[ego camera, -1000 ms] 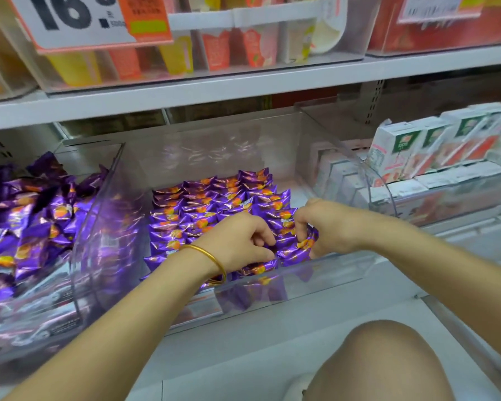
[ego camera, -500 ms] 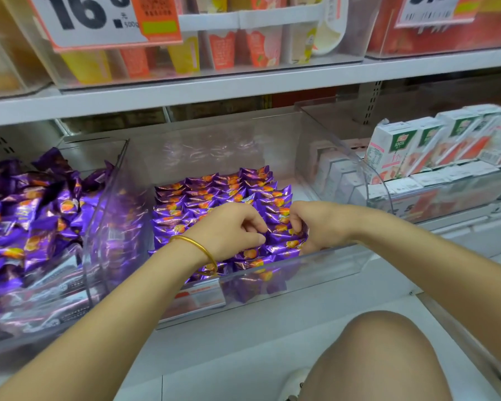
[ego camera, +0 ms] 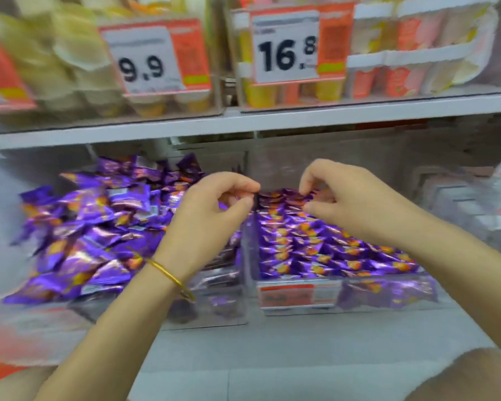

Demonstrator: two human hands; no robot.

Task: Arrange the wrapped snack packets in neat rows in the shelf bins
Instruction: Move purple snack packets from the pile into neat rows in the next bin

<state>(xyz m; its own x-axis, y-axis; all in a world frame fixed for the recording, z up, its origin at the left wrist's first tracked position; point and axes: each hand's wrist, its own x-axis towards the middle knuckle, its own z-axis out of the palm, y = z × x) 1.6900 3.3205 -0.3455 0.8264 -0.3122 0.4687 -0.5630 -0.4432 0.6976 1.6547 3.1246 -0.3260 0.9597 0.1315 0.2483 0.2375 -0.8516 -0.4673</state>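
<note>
Right grip point(ego camera: 346, 198) pinches a crosswise back-row packet point(ego camera: 285, 196) at centre frame; we cannot tell whether our left grip point(ego camera: 211, 212) holds anything.

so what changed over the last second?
Both hands left the front of the packet rows for the back: left hand by the bin divider, right hand on back-row packets; grips too blurred to tell. Camera swung left. Rows still neat, loose pile unchanged.
</note>
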